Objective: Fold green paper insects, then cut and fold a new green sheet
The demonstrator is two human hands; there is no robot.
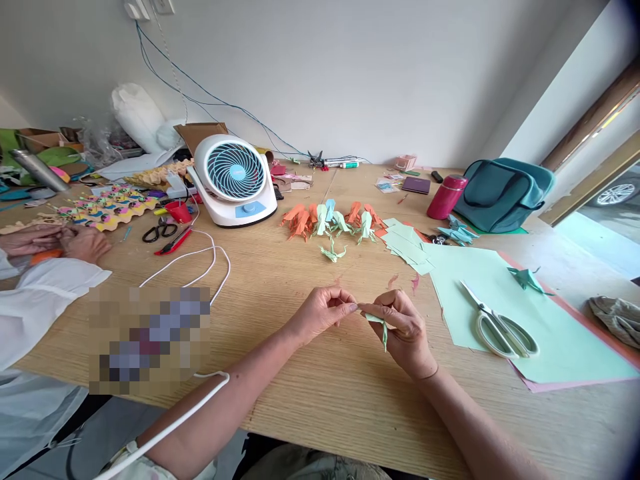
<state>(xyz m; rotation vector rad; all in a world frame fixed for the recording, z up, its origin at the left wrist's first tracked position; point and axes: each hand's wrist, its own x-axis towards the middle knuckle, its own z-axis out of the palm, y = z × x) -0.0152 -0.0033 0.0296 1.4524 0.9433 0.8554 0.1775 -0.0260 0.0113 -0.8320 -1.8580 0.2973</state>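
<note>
My right hand (407, 333) is closed around a pale green folded paper figure (384, 335), part of which hangs below the fingers. My left hand (327, 307) pinches at a thin end of the same figure, its fingertips meeting those of the right hand. The fingers hide much of the paper. Beyond the hands, a single pale green origami figure (333, 251) lies on the wooden table (320, 393). Behind it stands a cluster of orange, green and blue origami figures (330, 219). To their right is a fanned pile of pale green paper pieces (406, 243).
Large scissors (505, 330) lie on green paper sheets (565, 340) at right, near a pink bottle (447, 198) and a teal bag (503, 197). A white fan (235, 180), small black scissors (160, 230) and a white cable (220, 250) are left. Another person's hands (83, 243) work far left.
</note>
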